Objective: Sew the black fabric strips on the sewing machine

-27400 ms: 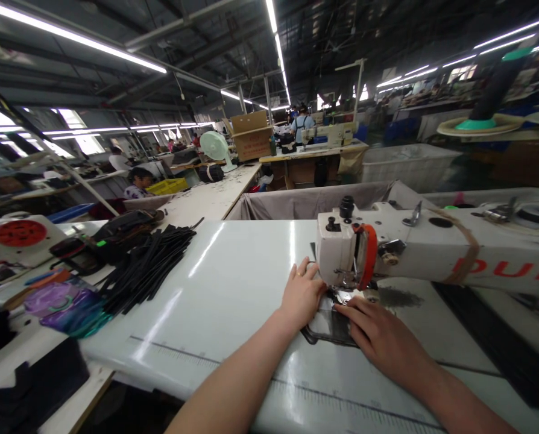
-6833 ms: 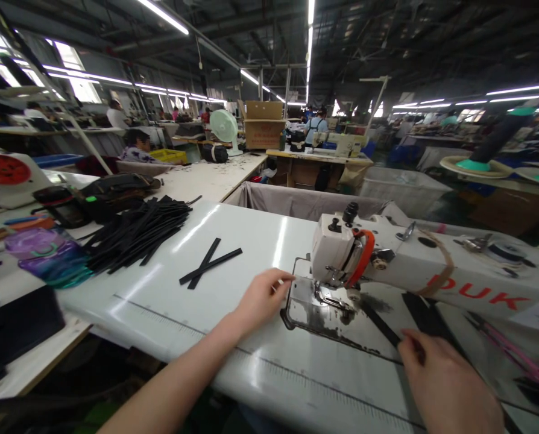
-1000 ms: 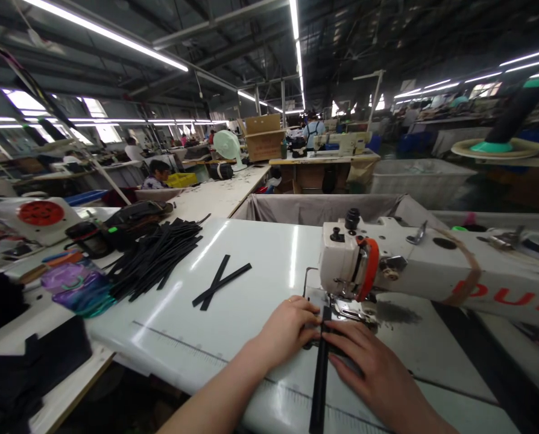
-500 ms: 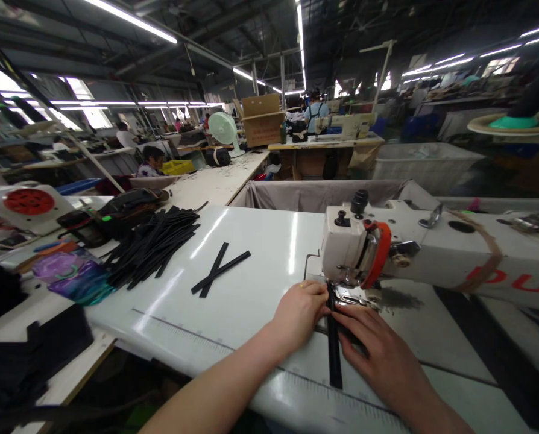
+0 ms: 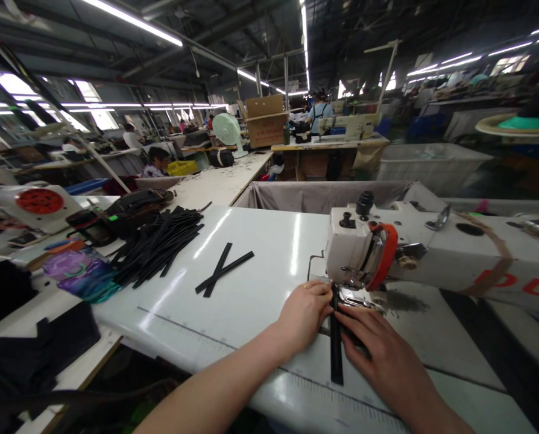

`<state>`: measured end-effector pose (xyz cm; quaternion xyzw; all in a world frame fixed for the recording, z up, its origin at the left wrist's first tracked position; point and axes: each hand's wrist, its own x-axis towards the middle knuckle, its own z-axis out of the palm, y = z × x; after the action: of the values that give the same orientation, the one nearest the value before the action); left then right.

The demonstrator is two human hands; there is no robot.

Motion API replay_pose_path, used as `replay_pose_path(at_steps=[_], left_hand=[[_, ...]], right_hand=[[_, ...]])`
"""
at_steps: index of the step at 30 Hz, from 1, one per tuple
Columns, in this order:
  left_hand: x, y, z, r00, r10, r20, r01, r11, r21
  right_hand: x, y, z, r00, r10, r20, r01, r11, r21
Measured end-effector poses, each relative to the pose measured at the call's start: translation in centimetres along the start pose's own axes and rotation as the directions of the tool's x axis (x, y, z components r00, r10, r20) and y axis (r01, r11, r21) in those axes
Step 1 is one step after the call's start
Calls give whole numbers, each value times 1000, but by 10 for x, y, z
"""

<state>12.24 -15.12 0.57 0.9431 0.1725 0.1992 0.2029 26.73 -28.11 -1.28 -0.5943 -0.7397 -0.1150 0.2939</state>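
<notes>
A black fabric strip (image 5: pixel 336 355) lies lengthwise under the head of a white sewing machine (image 5: pixel 348 241), its near end pointing at me. My left hand (image 5: pixel 303 313) is closed, with fingertips pinched on the strip's left side close to the metal presser area (image 5: pixel 353 297). On the other side, my right hand (image 5: pixel 382 340) has its index finger and thumb against the strip's right edge. The needle and the strip's far end are hidden behind my fingers and the machine head. Two more black strips (image 5: pixel 224 272) lie crossed on the white tabletop (image 5: pixel 260 232), left of my hands.
A heap of black strips (image 5: pixel 161 244) sits at the tabletop's left, beside a purple and teal pouch (image 5: pixel 82 274). A wide black band (image 5: pixel 491 337) lies right of the machine. Beyond are a fabric-lined bin (image 5: pixel 292 196), a fan (image 5: pixel 227 129) and a cardboard box (image 5: pixel 266 123).
The view has shifted slightly, moving the scene rightward. The strip's near end sits slightly closer to the machine. Another person's hand now shows at the far left; my hands keep their hold.
</notes>
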Motion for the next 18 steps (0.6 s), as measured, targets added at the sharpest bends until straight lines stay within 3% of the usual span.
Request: replay_pose_path(at_steps=[7,18], left_hand=[[2,5,5,998,-66,-22,67,995,69],[1,4,7,997,-39,-64,42,999,31]], right_hand=[[4,-3,-3,998,54,26,-54,998,14],[6,-8,-9,995,104,-3,-103,986,128]])
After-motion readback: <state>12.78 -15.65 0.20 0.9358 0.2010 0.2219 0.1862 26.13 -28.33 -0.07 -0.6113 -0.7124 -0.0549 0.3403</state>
